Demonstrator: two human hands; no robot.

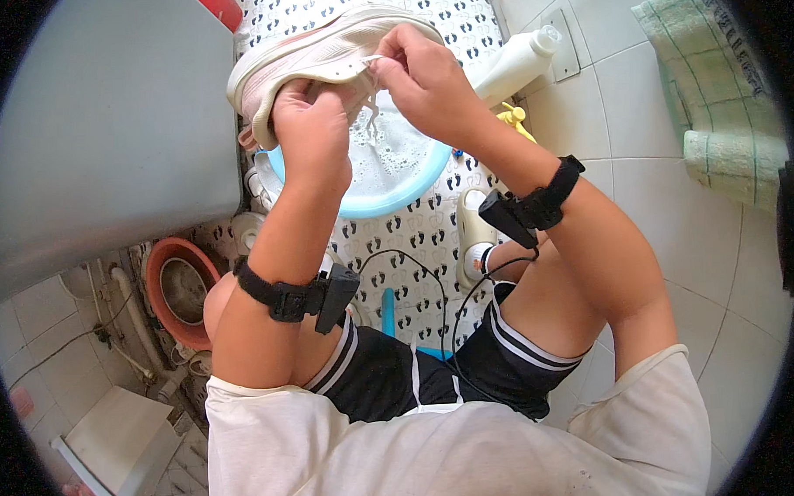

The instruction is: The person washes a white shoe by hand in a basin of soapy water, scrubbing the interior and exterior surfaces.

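A pale cream and pink sneaker [320,51] is held up over a light-blue basin [380,205] of sudsy water [394,152]. My left hand [312,124] grips the shoe at its opening, with some fingers hidden inside. At the eyelets, my right hand [416,79] pinches a white shoelace [370,62] between thumb and forefinger. Loose lace dangles below the shoe toward the suds.
A white bottle [517,67] and a yellow object [517,119] stand right of the basin by the tiled wall. A large grey panel [104,127] fills the left. An orange basin [158,300] sits lower left; a green towel [715,88] hangs right. A black cable [442,290] links my forearm devices.
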